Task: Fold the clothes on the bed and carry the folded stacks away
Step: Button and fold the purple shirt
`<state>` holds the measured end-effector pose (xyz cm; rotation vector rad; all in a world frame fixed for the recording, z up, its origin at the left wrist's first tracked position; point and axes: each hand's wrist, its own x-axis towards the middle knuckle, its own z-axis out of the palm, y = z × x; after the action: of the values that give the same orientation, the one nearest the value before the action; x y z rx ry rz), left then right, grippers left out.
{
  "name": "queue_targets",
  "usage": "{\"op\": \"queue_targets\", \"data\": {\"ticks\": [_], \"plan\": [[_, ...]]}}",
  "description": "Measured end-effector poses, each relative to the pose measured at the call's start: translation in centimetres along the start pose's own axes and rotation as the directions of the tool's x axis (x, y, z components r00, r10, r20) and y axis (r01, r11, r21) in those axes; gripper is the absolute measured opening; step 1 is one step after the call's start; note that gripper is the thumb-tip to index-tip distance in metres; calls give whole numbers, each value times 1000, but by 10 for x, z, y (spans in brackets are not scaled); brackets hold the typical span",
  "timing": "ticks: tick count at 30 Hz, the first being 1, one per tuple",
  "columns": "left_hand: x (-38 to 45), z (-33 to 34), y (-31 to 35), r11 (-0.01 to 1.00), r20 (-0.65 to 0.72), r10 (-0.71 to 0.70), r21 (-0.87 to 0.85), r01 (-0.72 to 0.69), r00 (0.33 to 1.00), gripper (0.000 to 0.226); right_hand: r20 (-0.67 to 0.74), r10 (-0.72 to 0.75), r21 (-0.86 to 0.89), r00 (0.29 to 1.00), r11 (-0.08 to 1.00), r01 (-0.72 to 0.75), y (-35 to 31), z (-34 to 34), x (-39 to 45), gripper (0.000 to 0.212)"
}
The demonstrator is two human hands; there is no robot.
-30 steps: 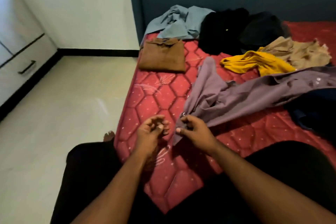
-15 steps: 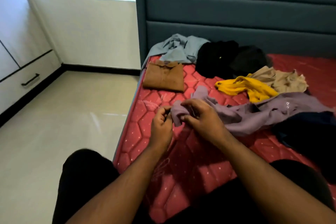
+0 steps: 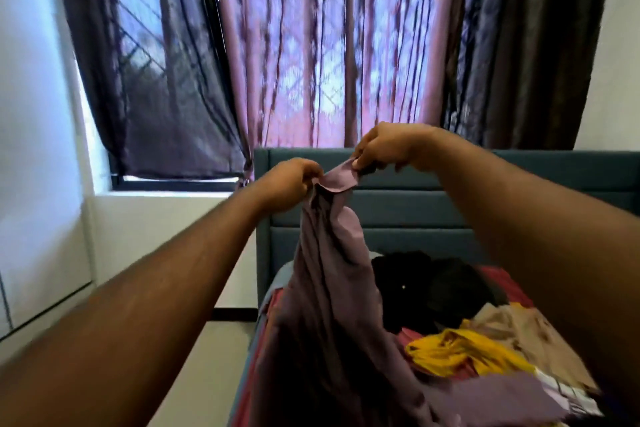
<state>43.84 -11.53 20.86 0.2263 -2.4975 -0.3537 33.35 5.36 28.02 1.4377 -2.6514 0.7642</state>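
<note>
Wall and cupboard front fill the far left, then a dark net curtain (image 3: pixel 156 80) over the window and a pink curtain (image 3: pixel 329 45) beside it. Next comes the left hand (image 3: pixel 287 185), raised in front of the teal headboard (image 3: pixel 415 211), its fingers curled and pinching one end of the mauve garment (image 3: pixel 329 288) at its top edge. Just to its right and a little higher, the right hand (image 3: pixel 391 147) pinches the same edge, so the two grips sit close together with only a short strip of cloth between them.

From that strip the garment hangs almost straight down, its long axis vertical, and its lower part trails onto the red bed (image 3: pixel 498 277) at the bottom right. Both hands are equally near the held edge; the loose length lies below them. Spreading it out probably means drawing the hands apart along that top edge.

Further right on the bed lie a black heap (image 3: pixel 426 288), a yellow piece (image 3: pixel 457 354) and a beige one (image 3: pixel 519 326), all unfolded.
</note>
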Motion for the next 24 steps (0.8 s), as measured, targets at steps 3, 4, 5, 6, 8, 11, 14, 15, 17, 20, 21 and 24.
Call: {"op": "queue_targets", "data": {"ticks": [3, 4, 5, 6, 8, 11, 14, 15, 17, 20, 21, 24], "plan": [[18, -25, 6, 986, -23, -17, -166, 13, 1000, 17, -44, 22, 94, 999, 995, -18, -4, -21, 7, 14], [22, -30, 10, 967, -34, -33, -252, 24, 999, 17, -62, 29, 163, 998, 986, -18, -4, -28, 9, 14], [23, -34, 13, 943, -30, -49, -330, 37, 998, 18, -75, 35, 232, 997, 972, -16, -2, -31, 12, 15], [24, -36, 17, 916, -16, -51, -399, 41, 999, 20, -98, 44, 298, 994, 954, -13, -2, -34, 13, 17], [24, -40, 27, 846, 26, -37, -531, 45, 999, 24, -183, 54, 403, 982, 915, 25, -1, -37, 15, 22], [27, -47, 35, 653, 104, -30, -751, 99, 994, 26, -320, 23, 468, 947, 873, 137, -2, -36, 16, 27], [32, -53, 31, 508, 209, -20, -840, 190, 978, 21, -311, 40, 615, 950, 770, 169, -4, -31, 19, 25], [33, -53, 29, 502, 216, -28, -841, 201, 976, 21, -284, 63, 658, 957, 738, 147, -3, -30, 19, 22], [36, -51, 25, 566, 182, -89, -800, 200, 979, 22, -192, 101, 732, 976, 678, 74, -1, -31, 19, 13], [39, -43, 26, 719, 53, -205, -669, 187, 977, 26, 10, 48, 756, 999, 654, -39, 0, -33, 19, 36], [41, -40, 29, 743, 14, -225, -644, 182, 974, 27, 13, 34, 668, 999, 743, -34, 0, -33, 21, 42], [42, -33, 33, 792, -65, -212, -596, 132, 975, 25, -68, -5, 327, 998, 945, 27, -2, -27, 28, 24]]}}
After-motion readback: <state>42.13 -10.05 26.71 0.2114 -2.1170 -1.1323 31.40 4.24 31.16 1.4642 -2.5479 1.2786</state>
